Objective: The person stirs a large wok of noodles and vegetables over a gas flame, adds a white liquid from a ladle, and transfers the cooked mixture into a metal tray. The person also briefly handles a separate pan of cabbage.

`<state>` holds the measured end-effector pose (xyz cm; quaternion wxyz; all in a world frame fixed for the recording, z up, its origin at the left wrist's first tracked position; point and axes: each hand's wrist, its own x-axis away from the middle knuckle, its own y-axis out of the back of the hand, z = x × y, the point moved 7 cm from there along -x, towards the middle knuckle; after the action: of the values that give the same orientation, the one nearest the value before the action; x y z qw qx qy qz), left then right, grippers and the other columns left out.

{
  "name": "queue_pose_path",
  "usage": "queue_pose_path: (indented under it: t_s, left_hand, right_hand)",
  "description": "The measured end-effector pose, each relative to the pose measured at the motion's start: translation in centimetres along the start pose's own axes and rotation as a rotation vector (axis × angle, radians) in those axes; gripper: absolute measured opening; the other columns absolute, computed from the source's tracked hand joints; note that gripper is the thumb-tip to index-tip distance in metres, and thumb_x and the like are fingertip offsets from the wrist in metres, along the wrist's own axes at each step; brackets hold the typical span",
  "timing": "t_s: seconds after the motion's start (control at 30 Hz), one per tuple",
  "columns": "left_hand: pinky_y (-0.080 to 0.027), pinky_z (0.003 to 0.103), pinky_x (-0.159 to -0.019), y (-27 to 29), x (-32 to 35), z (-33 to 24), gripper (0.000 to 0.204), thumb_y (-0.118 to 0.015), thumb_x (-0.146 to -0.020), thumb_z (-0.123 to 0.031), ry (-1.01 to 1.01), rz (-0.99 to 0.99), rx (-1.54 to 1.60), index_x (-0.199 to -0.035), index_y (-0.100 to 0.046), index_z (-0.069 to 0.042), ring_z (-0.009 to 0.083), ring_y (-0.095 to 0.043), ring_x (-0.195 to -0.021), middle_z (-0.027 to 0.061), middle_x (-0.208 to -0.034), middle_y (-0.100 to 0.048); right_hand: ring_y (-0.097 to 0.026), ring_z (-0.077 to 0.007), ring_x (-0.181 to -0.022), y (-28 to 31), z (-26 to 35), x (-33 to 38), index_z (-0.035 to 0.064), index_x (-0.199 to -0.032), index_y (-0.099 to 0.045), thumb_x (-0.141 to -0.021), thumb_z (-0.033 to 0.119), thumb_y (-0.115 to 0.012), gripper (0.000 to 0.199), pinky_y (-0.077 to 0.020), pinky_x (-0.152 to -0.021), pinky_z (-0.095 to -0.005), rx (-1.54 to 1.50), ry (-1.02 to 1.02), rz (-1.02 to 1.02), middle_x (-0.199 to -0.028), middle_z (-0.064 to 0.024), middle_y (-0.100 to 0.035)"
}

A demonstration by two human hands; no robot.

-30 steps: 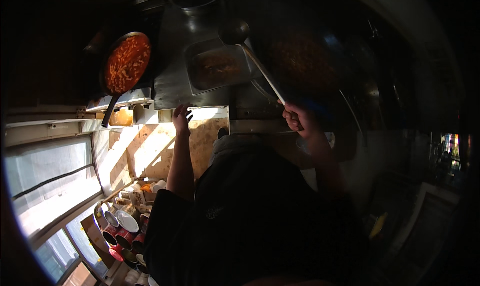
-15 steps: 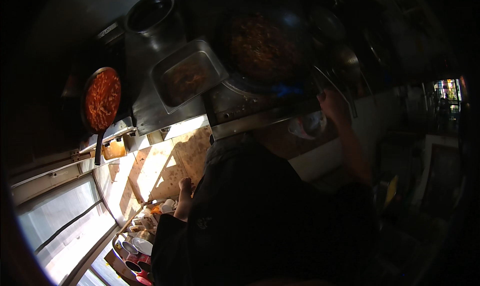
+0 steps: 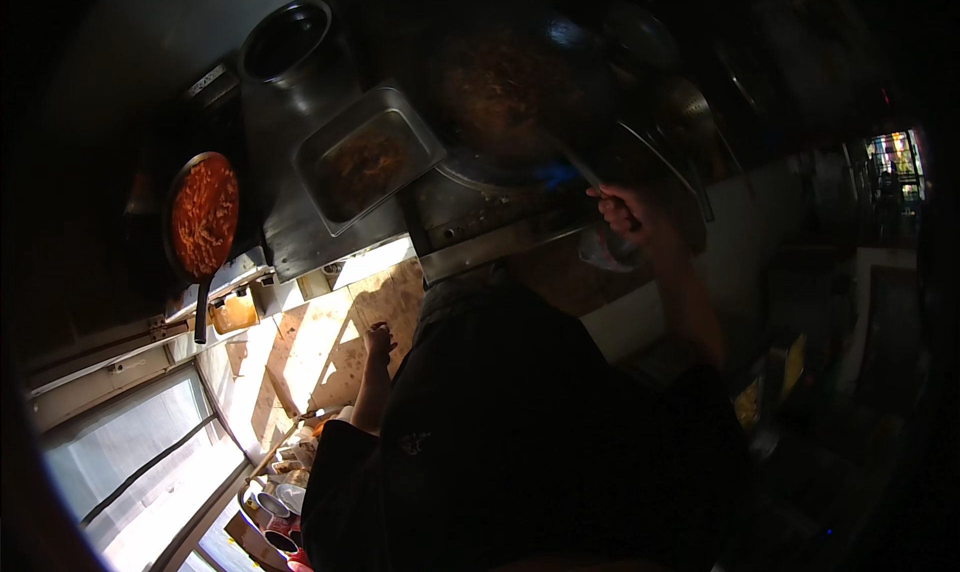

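My right hand (image 3: 622,212) is closed around the long handle of a ladle (image 3: 578,164). The handle slants up and left into a large dark wok (image 3: 500,92) of brownish food; the ladle's bowl is lost in the gloom. A blue flame glows at the wok's near rim. My left hand (image 3: 378,340) hangs beside my dark-clothed body over a sunlit wooden surface, fingers loosely apart, holding nothing.
A rectangular steel tray (image 3: 365,162) of food sits left of the wok on the steel range. Further left is a frying pan (image 3: 203,215) of red food, with a round dark pot (image 3: 285,40) behind. Cups and bowls (image 3: 280,497) stand at lower left beside a bright window.
My left hand has dropped from the range's edge to my side. My right hand has swung the ladle from above the tray over to the wok. The view has tilted.
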<state>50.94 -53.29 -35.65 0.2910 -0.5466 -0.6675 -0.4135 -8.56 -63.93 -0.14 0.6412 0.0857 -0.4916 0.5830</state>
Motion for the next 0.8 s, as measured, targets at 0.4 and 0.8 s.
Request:
queue_pose_path:
  t_s: [0.4, 0.8]
  left_hand:
    - [-0.057, 0.042, -0.069, 1.1, 3.3, -2.4, 0.026, -0.051, -0.092, -0.013, 0.095, -0.007, -0.028, -0.114, -0.063, -0.008, 0.0209, -0.061, -0.085, 0.008, -0.095, -0.061]
    - [-0.055, 0.042, -0.063, 2.5, 4.0, 4.6, 0.023, -0.053, -0.091, -0.016, 0.139, -0.059, 0.029, -0.11, -0.065, -0.009, 0.0193, -0.061, -0.074, 0.0057, -0.084, -0.062]
  right_hand:
    - [-0.031, 0.0005, -0.043, 0.5, 1.3, 2.8, 0.0084, -0.113, -0.058, -0.094, 0.024, -0.059, 0.024, -0.0234, -0.035, -0.0166, -0.007, 0.069, -0.024, -0.064, 0.0062, -0.045]
    - [-0.037, -0.0004, -0.041, -8.4, 5.8, 6.4, 0.0058, -0.112, -0.061, -0.096, 0.024, -0.055, 0.025, -0.026, -0.033, -0.0163, 0.319, 0.188, -0.05, -0.063, 0.0032, -0.049]
